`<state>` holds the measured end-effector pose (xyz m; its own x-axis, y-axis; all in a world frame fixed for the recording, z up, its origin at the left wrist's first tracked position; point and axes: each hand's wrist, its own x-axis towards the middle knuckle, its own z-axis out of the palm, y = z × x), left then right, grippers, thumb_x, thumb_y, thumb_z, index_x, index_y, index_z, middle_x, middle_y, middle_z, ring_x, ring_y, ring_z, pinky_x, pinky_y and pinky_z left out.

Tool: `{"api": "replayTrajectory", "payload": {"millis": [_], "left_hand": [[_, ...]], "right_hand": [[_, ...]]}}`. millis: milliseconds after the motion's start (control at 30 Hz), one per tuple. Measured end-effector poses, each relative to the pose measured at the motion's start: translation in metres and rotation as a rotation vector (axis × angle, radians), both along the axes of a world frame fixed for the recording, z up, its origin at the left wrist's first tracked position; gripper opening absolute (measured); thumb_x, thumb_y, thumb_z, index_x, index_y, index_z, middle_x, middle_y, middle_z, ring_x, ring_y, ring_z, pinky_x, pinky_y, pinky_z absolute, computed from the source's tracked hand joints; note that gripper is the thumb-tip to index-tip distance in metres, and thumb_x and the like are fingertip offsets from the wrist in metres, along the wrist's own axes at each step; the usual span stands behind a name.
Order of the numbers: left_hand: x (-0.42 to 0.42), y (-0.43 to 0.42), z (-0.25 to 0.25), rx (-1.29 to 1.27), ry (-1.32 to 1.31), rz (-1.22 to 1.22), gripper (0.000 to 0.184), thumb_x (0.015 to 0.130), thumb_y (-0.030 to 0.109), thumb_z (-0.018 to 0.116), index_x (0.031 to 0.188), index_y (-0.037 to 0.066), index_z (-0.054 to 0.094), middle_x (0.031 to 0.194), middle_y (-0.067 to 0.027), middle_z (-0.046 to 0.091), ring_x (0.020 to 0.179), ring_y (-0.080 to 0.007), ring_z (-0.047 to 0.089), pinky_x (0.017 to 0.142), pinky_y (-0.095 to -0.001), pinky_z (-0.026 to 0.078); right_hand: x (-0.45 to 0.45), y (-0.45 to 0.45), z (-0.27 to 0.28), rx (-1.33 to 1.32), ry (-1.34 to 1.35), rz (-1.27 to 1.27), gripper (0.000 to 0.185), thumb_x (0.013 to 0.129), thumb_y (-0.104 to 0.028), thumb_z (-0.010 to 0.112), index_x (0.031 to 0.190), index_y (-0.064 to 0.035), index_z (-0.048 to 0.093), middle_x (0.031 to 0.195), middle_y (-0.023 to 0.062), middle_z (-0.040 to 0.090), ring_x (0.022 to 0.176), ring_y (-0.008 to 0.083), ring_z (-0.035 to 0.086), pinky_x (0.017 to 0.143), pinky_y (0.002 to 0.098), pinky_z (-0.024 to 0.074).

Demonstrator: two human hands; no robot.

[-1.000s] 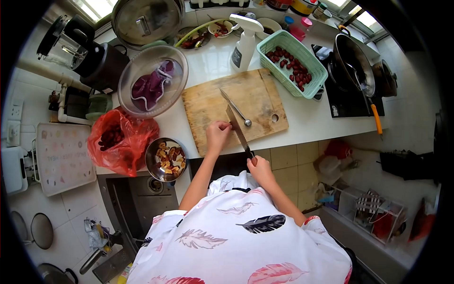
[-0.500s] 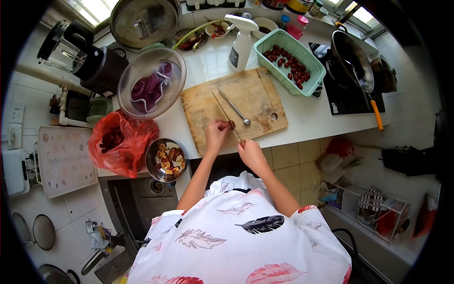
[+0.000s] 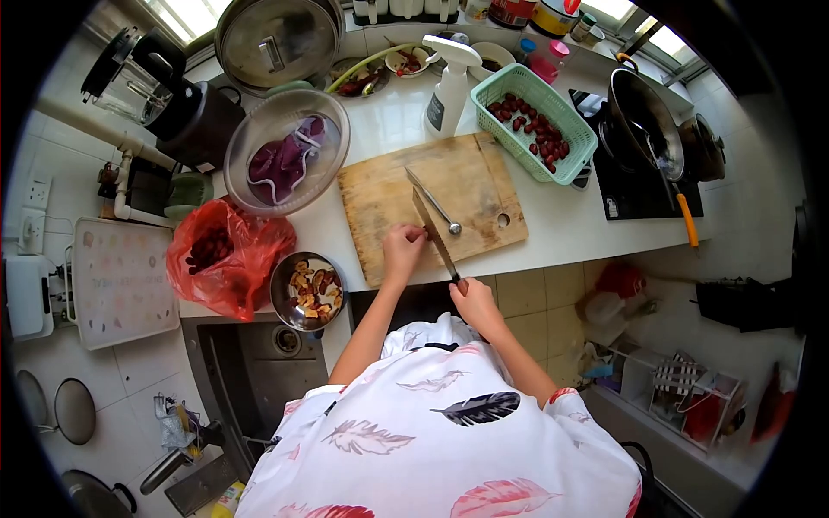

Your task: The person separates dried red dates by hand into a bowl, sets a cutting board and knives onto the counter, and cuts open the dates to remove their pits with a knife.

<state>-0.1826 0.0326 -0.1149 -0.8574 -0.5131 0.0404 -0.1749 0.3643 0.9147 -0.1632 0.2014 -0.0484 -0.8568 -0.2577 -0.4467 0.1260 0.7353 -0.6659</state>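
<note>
A wooden cutting board [image 3: 380, 194] lies at the counter's front edge. My right hand [image 3: 474, 300] is closed around the handle of a knife [image 3: 439, 242], whose blade points away from me over the board. Close to the blade's left side, my left hand [image 3: 404, 250] pinches a small dark red date, mostly hidden by the fingers. On the board beyond the knife rests a slim metal tool with a rounded end [image 3: 454, 228]. A metal bowl [image 3: 276, 302] of cut date pieces [image 3: 313, 293] stands left of the board.
Whole red dates [image 3: 540, 138] sit in a green basket [image 3: 583, 155] behind the board, near a white spray bottle [image 3: 447, 91]. At left are a red plastic bag [image 3: 263, 250] and a clear basin [image 3: 338, 177] with purple cloth. The stove with a wok [image 3: 622, 95] is right; the sink [image 3: 246, 345] is lower left.
The knife has turned from edge-on to showing its blade's flat side. My right hand has moved slightly right and towards me. My left hand still pinches beside the blade; the view has shifted a little.
</note>
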Motion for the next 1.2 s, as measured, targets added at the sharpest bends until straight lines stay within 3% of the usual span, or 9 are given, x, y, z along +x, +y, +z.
{"api": "replayTrajectory", "payload": {"millis": [167,433,533,667,800,900,1000,1133,1200], "left_hand": [[0.001,-0.005,-0.001,0.092,-0.102,-0.007,0.012,0.068,0.006,0.069,0.077,-0.001,0.065,0.073,-0.0094,0.061,0.062,-0.0136,0.058,0.058,-0.0256,0.047],[-0.005,-0.008,-0.008,0.118,-0.081,-0.072,0.022,0.065,0.009,0.073,0.083,-0.001,0.063,0.075,-0.0115,0.06,0.062,-0.0191,0.058,0.058,-0.0292,0.046],[-0.005,-0.005,-0.007,-0.284,0.032,-0.173,0.025,0.066,0.01,0.073,0.087,-0.001,0.063,0.077,-0.0103,0.062,0.064,-0.0152,0.059,0.06,-0.0271,0.048],[-0.006,-0.007,0.005,-0.063,-0.114,-0.235,0.025,0.066,0.007,0.074,0.085,-0.001,0.061,0.076,-0.0096,0.062,0.069,-0.0138,0.061,0.062,-0.0252,0.048],[-0.001,-0.013,0.031,0.321,-0.215,-0.277,0.022,0.069,0.004,0.072,0.087,0.0,0.061,0.081,-0.007,0.063,0.076,-0.0113,0.061,0.068,-0.0225,0.049],[0.011,-0.016,0.079,0.67,-0.079,-0.299,0.022,0.072,0.003,0.07,0.091,0.0,0.059,0.083,-0.0056,0.063,0.079,-0.011,0.061,0.07,-0.0223,0.049],[0.021,-0.017,0.102,0.691,-0.007,-0.316,0.019,0.075,0.002,0.067,0.091,0.0,0.058,0.083,-0.0051,0.063,0.079,-0.0113,0.061,0.07,-0.0226,0.049],[0.027,-0.024,0.11,0.692,0.04,-0.37,0.017,0.076,0.004,0.067,0.088,0.0,0.056,0.082,-0.0037,0.061,0.075,-0.0096,0.059,0.068,-0.0214,0.048],[0.033,-0.026,0.121,0.442,-0.168,-0.465,0.016,0.076,0.006,0.067,0.086,0.0,0.056,0.079,-0.0013,0.059,0.068,-0.0081,0.054,0.062,-0.0202,0.045]], "right_hand": [[-0.003,0.049,0.041,-0.043,-0.3,-0.095,0.034,0.08,-0.028,0.059,0.069,0.0027,0.051,0.057,0.0142,0.052,0.05,0.0192,0.05,0.05,0.0342,0.041],[-0.031,0.051,0.007,0.244,0.409,-0.264,0.022,0.074,-0.016,0.06,0.086,0.001,0.052,0.072,0.0199,0.06,0.069,0.0384,0.058,0.064,0.0467,0.0457],[-0.055,0.045,-0.032,0.29,0.558,-0.217,0.022,0.074,-0.017,0.061,0.084,0.0005,0.051,0.078,0.0196,0.059,0.072,0.0372,0.058,0.066,0.0458,0.0456],[-0.059,0.03,-0.067,0.178,0.861,-0.093,0.026,0.074,-0.013,0.063,0.093,0.0005,0.05,0.081,0.0153,0.054,0.076,0.0326,0.055,0.071,0.0408,0.0455],[-0.056,-0.002,-0.005,0.358,1.108,-0.082,0.03,0.076,-0.011,0.062,0.1,0.0014,0.051,0.082,0.0126,0.054,0.076,0.0271,0.055,0.071,0.0351,0.0456],[-0.058,-0.019,0.021,-0.606,0.172,0.035,0.026,0.085,-0.021,0.056,0.096,0.0022,0.054,0.074,0.0066,0.057,0.067,0.0132,0.054,0.064,0.0253,0.0434],[-0.057,-0.029,0.031,-0.679,-0.207,0.125,0.025,0.089,-0.024,0.05,0.092,0.0006,0.054,0.069,0.0031,0.055,0.063,0.01,0.052,0.06,0.0235,0.0419],[-0.05,-0.033,0.047,-0.672,-0.177,0.22,0.025,0.09,-0.024,0.049,0.085,0.0003,0.053,0.067,0.0011,0.052,0.063,0.0065,0.049,0.058,0.0219,0.0399],[-0.046,-0.033,0.058,-0.745,-0.16,0.162,0.023,0.089,-0.022,0.051,0.082,-0.0002,0.052,0.067,0.0001,0.052,0.062,0.0055,0.047,0.056,0.0214,0.0392]]}}
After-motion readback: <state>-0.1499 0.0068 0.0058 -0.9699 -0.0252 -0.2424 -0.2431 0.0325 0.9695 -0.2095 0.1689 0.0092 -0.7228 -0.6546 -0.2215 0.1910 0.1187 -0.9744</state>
